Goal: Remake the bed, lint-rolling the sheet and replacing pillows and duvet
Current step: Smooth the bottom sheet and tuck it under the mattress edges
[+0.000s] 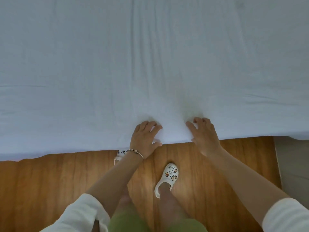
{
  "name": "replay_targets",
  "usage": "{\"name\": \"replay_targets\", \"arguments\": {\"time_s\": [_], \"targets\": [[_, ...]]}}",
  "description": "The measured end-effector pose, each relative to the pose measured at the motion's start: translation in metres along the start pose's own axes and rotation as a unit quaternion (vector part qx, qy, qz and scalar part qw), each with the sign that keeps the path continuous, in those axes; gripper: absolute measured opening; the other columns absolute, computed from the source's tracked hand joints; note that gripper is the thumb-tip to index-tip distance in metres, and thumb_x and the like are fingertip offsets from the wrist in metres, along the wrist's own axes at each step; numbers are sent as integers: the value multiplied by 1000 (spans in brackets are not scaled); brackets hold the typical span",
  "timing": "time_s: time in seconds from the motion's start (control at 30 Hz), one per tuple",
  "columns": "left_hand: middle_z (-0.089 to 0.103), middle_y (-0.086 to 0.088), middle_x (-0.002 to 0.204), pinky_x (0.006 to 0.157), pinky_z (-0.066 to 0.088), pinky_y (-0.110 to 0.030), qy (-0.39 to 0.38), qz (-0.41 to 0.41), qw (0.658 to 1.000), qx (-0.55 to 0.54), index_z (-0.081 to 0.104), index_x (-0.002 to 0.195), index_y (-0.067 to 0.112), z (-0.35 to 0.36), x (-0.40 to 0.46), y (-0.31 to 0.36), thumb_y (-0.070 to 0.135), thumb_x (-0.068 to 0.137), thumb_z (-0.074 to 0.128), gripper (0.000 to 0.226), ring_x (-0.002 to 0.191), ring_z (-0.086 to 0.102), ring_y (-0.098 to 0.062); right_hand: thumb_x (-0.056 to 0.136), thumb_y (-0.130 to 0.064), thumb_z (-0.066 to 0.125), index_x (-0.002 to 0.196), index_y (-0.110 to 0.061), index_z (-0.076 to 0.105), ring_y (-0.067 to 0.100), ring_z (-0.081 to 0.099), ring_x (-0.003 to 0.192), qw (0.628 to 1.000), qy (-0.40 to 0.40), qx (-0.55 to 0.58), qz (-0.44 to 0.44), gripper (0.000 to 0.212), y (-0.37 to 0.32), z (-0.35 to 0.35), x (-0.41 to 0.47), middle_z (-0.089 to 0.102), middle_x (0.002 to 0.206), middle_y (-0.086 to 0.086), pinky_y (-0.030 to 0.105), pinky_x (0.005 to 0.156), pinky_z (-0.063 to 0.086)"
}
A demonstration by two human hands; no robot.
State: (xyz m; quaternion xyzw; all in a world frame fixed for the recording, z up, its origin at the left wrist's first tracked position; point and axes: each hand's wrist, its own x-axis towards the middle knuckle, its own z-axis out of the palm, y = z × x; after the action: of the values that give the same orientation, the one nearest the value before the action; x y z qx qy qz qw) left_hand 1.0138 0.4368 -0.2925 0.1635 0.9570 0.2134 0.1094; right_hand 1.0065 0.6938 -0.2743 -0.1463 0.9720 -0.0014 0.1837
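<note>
Gripping sheet (150, 64) edge: left hand (144, 139); right hand (204, 136) beside.

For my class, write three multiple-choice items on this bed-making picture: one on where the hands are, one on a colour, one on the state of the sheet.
1. Where are both hands?
A. At the near edge of the sheet
B. On the floor
C. On a pillow

2. What colour is the clog on the floor?
A. Black
B. White
C. Red

3. How does the sheet look above the hands?
A. Creased in long folds
B. Rolled into a ball
C. Covered by a duvet

Answers:
1 A: the left hand and right hand grip the sheet at its near edge.
2 B: the clog on the wooden floor is white with small charms.
3 A: long creases run up from the hands.
</note>
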Motion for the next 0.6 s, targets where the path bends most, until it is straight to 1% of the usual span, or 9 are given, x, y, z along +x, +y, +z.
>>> {"name": "replay_targets", "arguments": {"time_s": [0.1,0.17,0.23,0.3,0.33,0.4,0.43,0.53,0.6], "targets": [[64,2,105,84,50,-35,-15,16,999,40,68,105,22,28,16,52,44,44,91,69,103,48,-21,45,-3,95,109,-2,65,38,60,90,999,11,-1,-36,71,43,-1,-6,61,100,18,35,59,51],[66,1,99,78,52,-34,-17,18,997,67,70,99,19,45,21,77,38,43,93,63,95,58,-25,45,2,92,98,0,66,35,62,81,999,5,9,-50,59,53,-2,-4,61,89,16,28,51,42],[68,-1,88,66,53,-32,-8,-4,996,91,71,90,15,58,28,93,26,45,94,51,81,64,-26,53,9,84,92,1,65,33,61,79,998,-14,27,-59,44,55,-5,3,60,84,14,26,52,32],[67,-2,79,57,50,-29,-2,-43,995,89,69,81,13,62,35,104,16,47,94,42,71,63,-25,74,11,68,97,0,62,31,58,91,996,-23,53,-62,25,56,-8,11,61,93,14,31,60,36],[67,-2,79,56,48,-28,-7,-68,995,77,69,81,13,61,39,107,13,52,92,38,72,63,-25,82,9,60,99,-2,61,28,57,96,996,-39,61,-58,20,58,-10,15,60,98,11,32,65,37],[67,0,91,65,45,-28,-34,-128,991,29,68,91,16,53,49,108,12,72,80,22,86,62,-24,89,4,54,92,-10,58,25,57,98,993,-73,84,-35,15,62,-12,19,61,102,6,30,69,36],[66,2,97,71,43,-28,-65,-151,986,7,67,94,18,49,53,106,14,80,73,16,92,61,-22,90,3,53,87,-13,54,25,58,97,991,-79,102,-25,17,62,-13,20,61,102,6,30,69,35],[67,7,98,84,40,-26,-153,-176,972,-38,68,93,23,34,59,102,20,80,73,13,95,60,-17,88,6,52,84,-14,49,26,58,95,987,-90,133,-12,21,60,-13,9,61,102,7,29,69,35],[65,11,89,84,40,-23,-200,-156,966,-42,68,88,26,24,55,106,24,77,76,14,91,60,-12,85,6,52,85,-12,53,25,58,94,984,-114,138,-25,19,61,-12,-3,61,102,8,28,70,36]]}}
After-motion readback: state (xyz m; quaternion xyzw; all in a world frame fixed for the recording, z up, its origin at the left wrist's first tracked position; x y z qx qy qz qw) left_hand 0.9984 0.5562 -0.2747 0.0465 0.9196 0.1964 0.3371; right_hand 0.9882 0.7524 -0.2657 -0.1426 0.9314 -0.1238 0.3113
